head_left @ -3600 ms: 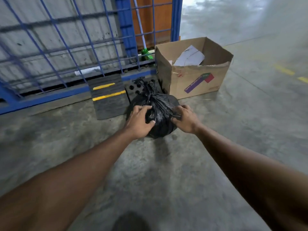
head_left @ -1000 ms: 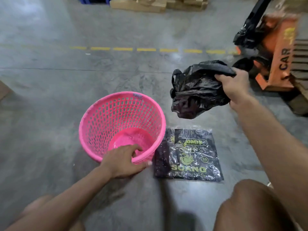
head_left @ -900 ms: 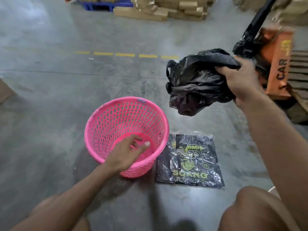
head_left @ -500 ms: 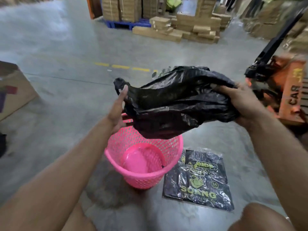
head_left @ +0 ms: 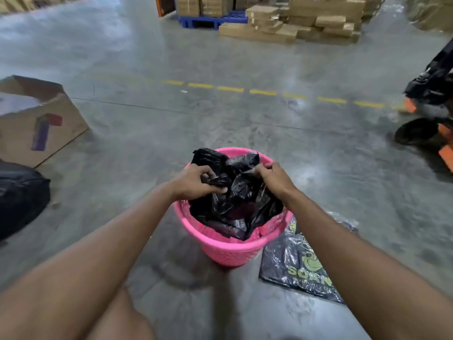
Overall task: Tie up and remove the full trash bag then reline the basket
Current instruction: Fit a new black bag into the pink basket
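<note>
On floor, centre: pink basket [head_left: 232, 251] is standing upright. Fresh black liner [head_left: 235, 204] is sitting bunched inside it, folds poking above the rim, not yet spread.
L hand [head_left: 193, 182]: pinching a fold of liner, fingers curled on the film.
R hand [head_left: 272, 177]: gripping another fold nr the far rim, fingers clamped on the film.
Step (judged): relining is under way; removal is looking done.
Full bag [head_left: 22, 195]: lying on floor well left of basket, beside cardboard box [head_left: 36, 119]; cut off by frame, knot not visible.
Next (judged): is calling for finding the liner's mouth, drawing hands apart, cuffing the edge over the rim all round, then pushing the btm down.
Containers: basket is holding liner only; box contents unclear; bag pack [head_left: 296, 266] is lying flat just right of basket.
</note>
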The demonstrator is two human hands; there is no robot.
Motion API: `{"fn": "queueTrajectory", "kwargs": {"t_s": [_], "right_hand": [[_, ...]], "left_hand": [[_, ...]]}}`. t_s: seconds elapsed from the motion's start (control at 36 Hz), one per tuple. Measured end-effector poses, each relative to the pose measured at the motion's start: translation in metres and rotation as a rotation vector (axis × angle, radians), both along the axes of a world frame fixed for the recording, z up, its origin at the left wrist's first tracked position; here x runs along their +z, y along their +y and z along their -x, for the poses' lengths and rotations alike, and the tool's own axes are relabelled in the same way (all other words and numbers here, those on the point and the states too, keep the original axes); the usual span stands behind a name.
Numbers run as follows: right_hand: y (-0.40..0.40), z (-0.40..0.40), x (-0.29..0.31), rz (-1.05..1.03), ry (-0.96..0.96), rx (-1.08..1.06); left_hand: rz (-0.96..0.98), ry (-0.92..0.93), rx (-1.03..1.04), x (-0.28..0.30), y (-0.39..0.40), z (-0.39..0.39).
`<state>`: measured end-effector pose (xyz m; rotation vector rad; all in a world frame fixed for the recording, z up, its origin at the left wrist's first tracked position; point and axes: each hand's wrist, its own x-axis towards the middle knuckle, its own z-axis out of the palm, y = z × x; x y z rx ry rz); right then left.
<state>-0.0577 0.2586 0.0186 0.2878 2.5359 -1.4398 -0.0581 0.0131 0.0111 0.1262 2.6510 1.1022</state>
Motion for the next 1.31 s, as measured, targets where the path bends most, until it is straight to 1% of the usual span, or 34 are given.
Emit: {"fn": "queueTrajectory", "kwargs": {"t_s": [0.06,0.08,0.11,0.19,0.25,0.31,0.33,0.36,0.42,0.5,0.56,0.61,0.67,0.72,0.78,0.81,0.83,0.89,0.94,1.0,1.06,1.11,1.17,1.22,1.25,1.31], "right_hand": [[-0.002,0.004,0.0,-0.046,0.025,0.048],[0.0,0.005,0.0,-0.12,0.032,0.09],[0.004,0.006,-0.001,-0.204,0.05,0.126],[0.021,0.005,0.001,-0.438,0.111,0.253],[0.034,0.004,0.007,-0.52,0.133,0.291],[0.048,0.004,0.013,-0.569,0.126,0.314],[0.055,0.005,0.014,-0.598,0.118,0.33],[0.06,0.006,0.014,-0.637,0.112,0.354],[0.065,0.007,0.011,-0.723,0.138,0.39],[0.055,0.003,0.006,-0.798,0.182,0.446],[0.038,0.0,0.003,-0.857,0.173,0.517],[0.022,0.0,-0.003,-0.884,0.14,0.579],[0.008,0.002,-0.011,-0.925,0.003,0.63],[-0.002,0.002,-0.018,-1.006,-0.12,0.705],[-0.007,0.002,-0.017,-1.036,-0.155,0.752],[-0.008,0.004,-0.016,-0.991,-0.16,0.744],[-0.007,0.006,-0.015,-0.898,-0.16,0.717],[0.002,0.012,-0.008,-0.638,-0.167,0.586],[0.017,0.017,0.0,-0.322,-0.175,0.413],[0.034,0.016,0.011,0.008,-0.262,0.299],[0.045,0.01,0.024,0.301,-0.361,0.303],[0.054,0.004,0.034,0.491,-0.404,0.348],[0.06,0.004,0.039,0.616,-0.42,0.336],[0.062,0.006,0.04,0.645,-0.363,0.217],[0.062,0.011,0.037,0.603,-0.295,0.146],[0.058,0.013,0.033,0.395,-0.102,0.094]], "left_hand": [[-0.024,-0.075,-0.021,-0.001,-0.001,-0.005],[-0.016,-0.047,-0.038,-0.003,-0.001,-0.007],[0.015,0.019,-0.048,-0.006,-0.002,-0.008],[0.196,0.188,-0.054,-0.006,0.002,-0.013],[0.268,0.275,0.014,-0.003,0.003,-0.014],[0.313,0.316,0.116,0.001,-0.001,-0.014],[0.323,0.308,0.174,0.0,-0.005,-0.013],[0.307,0.306,0.225,0.002,-0.009,-0.012],[0.196,0.248,0.3,0.001,-0.016,-0.012],[-0.107,0.132,0.256,-0.001,-0.02,-0.014],[-0.245,0.063,0.22,0.001,-0.021,-0.017],[-0.32,0.028,0.217,0.004,-0.023,-0.02],[-0.386,0.017,0.251,0.007,-0.027,-0.025],[-0.422,0.003,0.272,0.011,-0.032,-0.028],[-0.403,0.03,0.25,0.014,-0.038,-0.03],[-0.357,0.076,0.224,0.015,-0.043,-0.031],[-0.301,0.141,0.212,0.015,-0.049,-0.031],[-0.172,0.267,0.213,0.011,-0.064,-0.032],[-0.164,0.305,0.205,0.011,-0.071,-0.034],[-0.221,0.264,0.114,0.013,-0.069,-0.036],[-0.301,0.156,0.014,0.015,-0.059,-0.038],[-0.373,0.062,-0.008,0.018,-0.042,-0.039],[-0.454,-0.004,0.027,0.022,-0.025,-0.039],[-0.527,-0.019,0.072,0.027,-0.01,-0.038],[-0.539,-0.002,0.09,0.028,-0.005,-0.036],[-0.541,0.067,0.121,0.031,0.001,-0.034]]}}
